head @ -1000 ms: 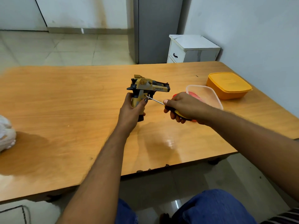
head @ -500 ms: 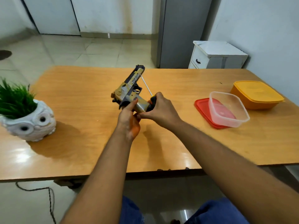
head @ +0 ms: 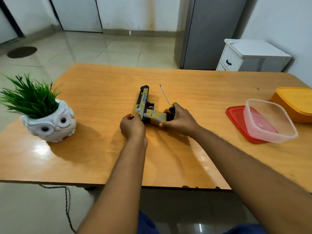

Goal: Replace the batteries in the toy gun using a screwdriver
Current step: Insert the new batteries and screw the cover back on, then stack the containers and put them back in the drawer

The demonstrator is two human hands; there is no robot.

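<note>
A yellow and black toy gun (head: 145,107) lies on its side in the middle of the wooden table (head: 101,149), barrel pointing away from me and grip pointing right. My left hand (head: 132,126) holds the gun's rear end with curled fingers. My right hand (head: 179,120) grips the butt of the gun's handle and also holds the screwdriver (head: 166,97), whose thin metal shaft sticks up and away from my fingers. The screwdriver's handle is mostly hidden in my palm.
A white owl-shaped pot with green grass (head: 49,119) stands at the left. At the right, a clear plastic box (head: 270,120) sits on a red lid (head: 236,119), with a closed orange box (head: 293,102) behind. A white cabinet (head: 249,56) stands beyond the table.
The gun has gone from upright in my left hand, with the screwdriver tip at its grip, to lying flat on the table. The screwdriver has left the gun and both hands now hold it.
</note>
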